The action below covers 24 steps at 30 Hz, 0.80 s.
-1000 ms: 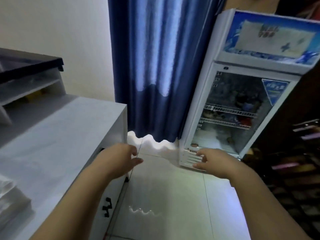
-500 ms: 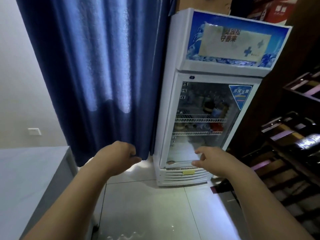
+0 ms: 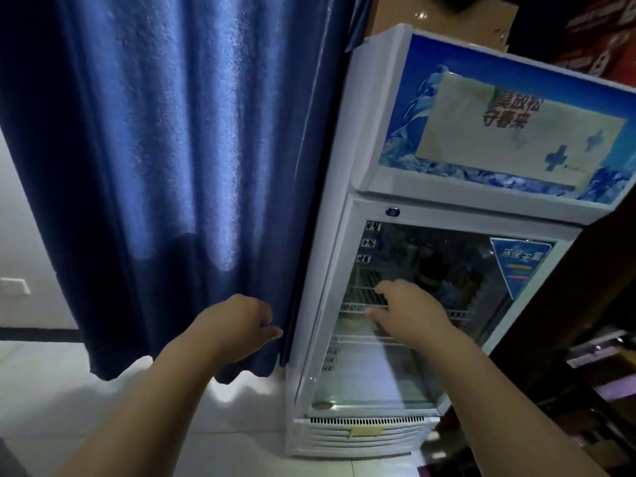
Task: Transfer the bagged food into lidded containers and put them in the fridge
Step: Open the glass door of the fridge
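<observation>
Right grip (image 3: 409, 309) released, before the closed fridge (image 3: 378, 132) door; left grip (image 3: 237, 321) loosely curled, empty.

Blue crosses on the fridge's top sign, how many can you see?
2 crosses, both at the right of the pale panel at the top of the fridge: one higher, the other lower and to its left. None seems hidden.

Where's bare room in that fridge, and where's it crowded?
Through the glass door, the fridge bottom below the lowest wire shelf looks mostly bare. The upper shelf is crowded with dark bottles at its right. The tile floor below the curtain is bare.
</observation>
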Each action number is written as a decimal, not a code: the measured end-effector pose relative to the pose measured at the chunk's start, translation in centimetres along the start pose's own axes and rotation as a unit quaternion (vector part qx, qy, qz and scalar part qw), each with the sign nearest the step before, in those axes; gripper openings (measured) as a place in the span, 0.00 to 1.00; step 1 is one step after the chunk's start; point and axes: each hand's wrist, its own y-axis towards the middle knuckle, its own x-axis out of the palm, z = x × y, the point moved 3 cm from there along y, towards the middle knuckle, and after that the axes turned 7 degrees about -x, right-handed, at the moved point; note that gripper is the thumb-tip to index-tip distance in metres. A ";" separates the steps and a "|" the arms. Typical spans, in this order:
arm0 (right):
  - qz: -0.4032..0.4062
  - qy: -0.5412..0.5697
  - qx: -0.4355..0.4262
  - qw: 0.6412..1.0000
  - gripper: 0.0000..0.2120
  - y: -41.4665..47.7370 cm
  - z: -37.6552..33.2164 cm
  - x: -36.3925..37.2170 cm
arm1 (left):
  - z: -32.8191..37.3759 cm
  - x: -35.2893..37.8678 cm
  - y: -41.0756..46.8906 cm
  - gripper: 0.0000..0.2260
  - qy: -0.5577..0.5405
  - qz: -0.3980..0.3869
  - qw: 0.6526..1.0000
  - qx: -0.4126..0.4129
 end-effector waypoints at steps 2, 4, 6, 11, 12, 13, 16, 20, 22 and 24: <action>0.057 -0.015 -0.018 0.998 0.21 3.6 0.3 -0.7 | 0.2 -0.1 2.6 0.14 -0.006 0.003 1.000 -0.001; 0.111 -0.032 -0.036 0.993 0.20 7.1 0.3 -1.1 | 0.0 -0.3 4.8 0.13 -0.007 0.003 1.000 -0.002; 0.159 -0.055 -0.064 0.984 0.21 10.4 0.0 -1.4 | -0.2 -0.6 6.8 0.13 -0.006 0.006 1.000 -0.002; 0.236 -0.111 -0.084 0.962 0.29 17.9 -0.4 -1.5 | -0.9 -2.0 12.1 0.14 0.009 0.016 1.000 0.022; 0.238 -0.113 -0.068 0.962 0.29 18.8 -0.5 -1.5 | -1.1 -2.2 13.0 0.14 0.011 0.015 1.000 0.025; 0.244 -0.117 -0.047 0.961 0.29 19.6 -0.7 -1.4 | -1.3 -2.5 13.9 0.14 0.011 0.015 0.999 0.026; 0.307 -0.145 -0.002 0.941 0.28 20.9 -0.6 -0.9 | -1.7 -2.6 16.2 0.14 0.006 0.016 0.999 0.032; 0.390 -0.121 0.022 0.913 0.25 21.2 -0.4 0.0 | -1.7 -1.7 18.2 0.14 0.004 0.004 0.999 0.049; 0.413 -0.113 0.021 0.904 0.25 21.0 -0.3 0.1 | -1.5 -1.1 18.7 0.13 -0.003 -0.007 0.998 0.061; 0.426 -0.106 0.008 0.898 0.25 20.3 -0.4 0.0 | -1.1 -0.6 18.9 0.13 -0.010 -0.017 0.998 0.066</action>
